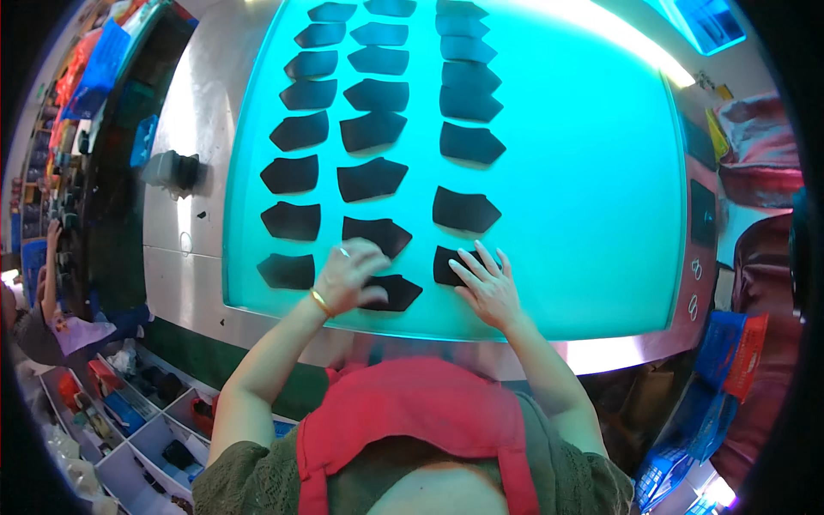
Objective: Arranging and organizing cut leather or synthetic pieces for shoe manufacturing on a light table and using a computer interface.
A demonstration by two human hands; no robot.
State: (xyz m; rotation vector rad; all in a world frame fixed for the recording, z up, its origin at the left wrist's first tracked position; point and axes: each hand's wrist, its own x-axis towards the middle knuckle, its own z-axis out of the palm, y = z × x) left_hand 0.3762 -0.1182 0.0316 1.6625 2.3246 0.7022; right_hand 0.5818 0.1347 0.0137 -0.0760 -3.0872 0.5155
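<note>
Dark, flat pieces with one pointed end lie in three columns on a glowing turquoise panel (584,215). My left hand (348,273) is over the near end of the middle column, its fingers bent and its thumb apart. Thumb and fingertips reach over the nearest middle piece (399,294) and the edge of the dark piece (376,233) beyond it. My right hand (491,286) has its fingers spread on the nearest piece (446,266) of the right column, partly covering it. Beside my left hand lies the nearest left-column piece (287,271). Farther right-column pieces (469,101) overlap.
A metal table edge (193,223) frames the panel, with a grey object (174,172) on its left. White divided bins (163,438) stand at lower left, near another person's arm (50,266). Blue baskets (717,352) and dark red covered seats (764,257) are at right.
</note>
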